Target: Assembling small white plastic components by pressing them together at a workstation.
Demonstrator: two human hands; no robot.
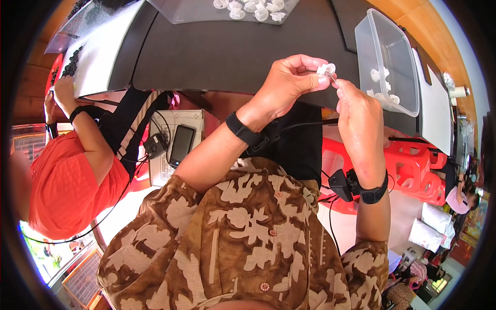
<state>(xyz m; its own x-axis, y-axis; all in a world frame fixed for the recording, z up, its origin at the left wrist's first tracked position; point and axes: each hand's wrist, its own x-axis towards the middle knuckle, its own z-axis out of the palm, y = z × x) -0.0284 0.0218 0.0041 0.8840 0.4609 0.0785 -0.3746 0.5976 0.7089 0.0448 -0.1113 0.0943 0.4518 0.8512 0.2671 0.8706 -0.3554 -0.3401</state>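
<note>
My left hand (284, 85) pinches a small white plastic part (326, 68) between thumb and fingers, above the near edge of the dark table (217, 57). Closed round a thin, pointed metal tool (333, 80) is my right hand (360, 116). The tool's tip meets the white part or sits just beside it; its handle is hidden in my fingers, so its exact kind does not show. Several similar white parts (253, 7) lie in a clear plastic bin (194, 14) at the far side. A few more (381, 75) rest in another clear bin (411, 98) to the right.
At the left, a person in a red shirt (72, 181) handles small black pieces (72, 61). A box with a black phone-like device (182, 145) and cables stands by my left arm. Red plastic stools (408, 163) are at the right. A cable runs near my right wrist.
</note>
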